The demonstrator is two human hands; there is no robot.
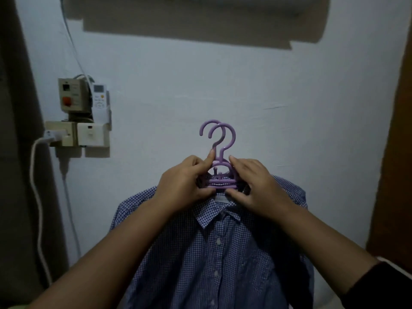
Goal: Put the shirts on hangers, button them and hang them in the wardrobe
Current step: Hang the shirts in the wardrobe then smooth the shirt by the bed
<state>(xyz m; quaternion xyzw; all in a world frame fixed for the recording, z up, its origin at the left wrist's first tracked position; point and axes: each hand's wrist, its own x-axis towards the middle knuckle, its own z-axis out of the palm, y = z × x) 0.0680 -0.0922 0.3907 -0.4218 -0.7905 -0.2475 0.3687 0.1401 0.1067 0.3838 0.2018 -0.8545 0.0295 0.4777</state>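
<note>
From the head camera, both your hands are up in front of the pale wall (pixel 245 85), meeting at the neck of two purple hangers (pixel 219 175) stacked one against the other, their hooks (pixel 223 134) overlapping like a double question mark.

Your left hand (pixel 185 181) has its fingers curled in around the left side of the hangers' neck, thumb reaching up along the stem below the hooks. That's a pinch grip on the plastic, fingers well folded.

Your right hand (pixel 252 184) comes in from the other side, fingers bent over the right shoulder of the hangers, thumb tucked beneath by the collar. It's closed onto the hangers too; whether it also catches cloth under the thumb, I cannot tell.

The blue checked shirt (pixel 211 253) hangs below your hands, draped on the hangers, collar (pixel 214 212) spread just under your thumbs, front facing you. White buttons (pixel 218 241) run down the placket; whether each one is done up is too dim to tell.

On the wall to your left sits a cluster of electrical boxes (pixel 73 94) with a white remote control (pixel 99 97) mounted beside them, and below those a socket block (pixel 77 133) with a white cable (pixel 38 197) trailing down. At the top there's the underside of an air conditioner (pixel 223 3). A dark sleeve (pixel 383 284) shows on your right forearm, and a brown wooden surface (pixel 396 175) edges the right side.
</note>
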